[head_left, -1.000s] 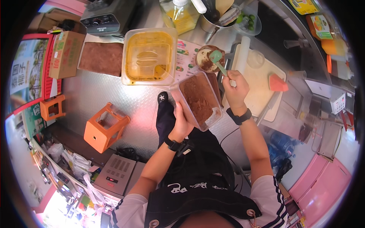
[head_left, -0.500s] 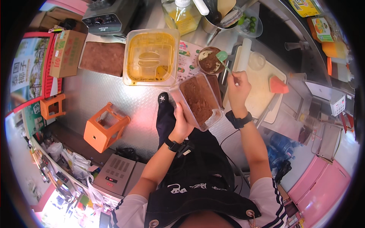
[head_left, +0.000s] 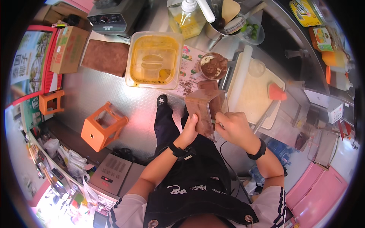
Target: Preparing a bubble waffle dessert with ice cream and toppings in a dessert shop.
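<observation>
My left hand (head_left: 188,133) grips a clear rectangular plastic container (head_left: 199,104) from its left side. The container is tilted and its inner walls are dusted with brown powder. My right hand (head_left: 235,127) is closed at the container's right side, with its fingers at the opening. It pinches the green spoon, of which only a bit of handle shows; the scoop end is hidden. Beyond the container stands a cup (head_left: 214,65) topped with brown powder over white cream. Brown powder lies scattered on the printed sheet (head_left: 190,57) left of the cup.
A yellow-stained clear tub (head_left: 154,60) and a brown slab (head_left: 105,57) stand at the left. A cutting board (head_left: 262,98) bears a red fruit wedge (head_left: 276,92), with a knife (head_left: 266,112) at its edge. Behind are a pump bottle (head_left: 186,19) and a metal utensil pot (head_left: 214,32). Orange stools (head_left: 99,131) stand on the floor.
My right hand has drawn back from the cup to the container with the spoon. My left hand has tipped the container and shifted it slightly right. More powder lies on the cup and sheet.
</observation>
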The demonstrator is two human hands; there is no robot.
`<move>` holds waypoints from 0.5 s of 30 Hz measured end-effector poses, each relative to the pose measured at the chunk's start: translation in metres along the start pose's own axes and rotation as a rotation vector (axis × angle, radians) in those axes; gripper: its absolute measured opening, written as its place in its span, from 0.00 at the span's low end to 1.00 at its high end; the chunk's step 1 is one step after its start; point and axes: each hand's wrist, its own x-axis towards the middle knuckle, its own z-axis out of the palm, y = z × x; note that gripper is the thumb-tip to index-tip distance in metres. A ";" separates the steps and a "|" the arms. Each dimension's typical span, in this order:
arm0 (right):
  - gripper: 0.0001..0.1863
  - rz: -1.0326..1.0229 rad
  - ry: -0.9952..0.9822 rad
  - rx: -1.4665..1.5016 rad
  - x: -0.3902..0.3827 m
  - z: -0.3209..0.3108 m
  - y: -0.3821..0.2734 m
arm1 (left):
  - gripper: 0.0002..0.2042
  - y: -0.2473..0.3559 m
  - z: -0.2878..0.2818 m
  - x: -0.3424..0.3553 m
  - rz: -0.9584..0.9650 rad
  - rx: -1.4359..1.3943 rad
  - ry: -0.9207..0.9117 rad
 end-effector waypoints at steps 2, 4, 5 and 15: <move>0.07 0.068 -0.040 0.080 -0.001 -0.002 -0.001 | 0.36 0.001 0.000 -0.002 -0.060 -0.046 -0.021; 0.06 0.346 -0.130 0.328 0.001 -0.008 0.002 | 0.36 -0.004 -0.005 -0.001 -0.078 -0.074 -0.023; 0.06 0.343 -0.132 0.328 0.001 -0.008 0.007 | 0.35 -0.007 -0.008 -0.001 -0.098 -0.101 -0.029; 0.08 0.690 0.012 1.109 0.012 -0.029 0.027 | 0.32 0.006 -0.013 0.016 -0.088 -0.255 0.005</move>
